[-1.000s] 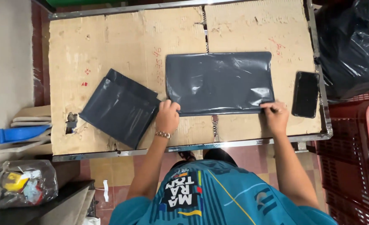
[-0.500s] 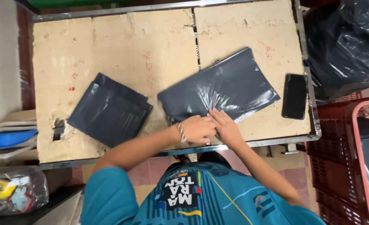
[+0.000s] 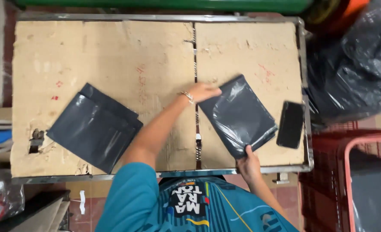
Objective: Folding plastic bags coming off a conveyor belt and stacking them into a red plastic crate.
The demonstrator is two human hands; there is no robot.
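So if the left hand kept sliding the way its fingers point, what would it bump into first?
The left hand points right, across the folded grey bag it already touches. Past that bag, it would probably meet the table's metal rim, passing just above the black phone.

Light was even and fairly bright, falling from above onto the bench [image 3: 113, 56], with only faint, soft shadows. The folded dark plastic bag [image 3: 238, 114] showed pale glare along its creases, as did the big black sack [image 3: 354, 73] at the right. Focus was sharp at centre; the corners looked dimmer and slightly soft.
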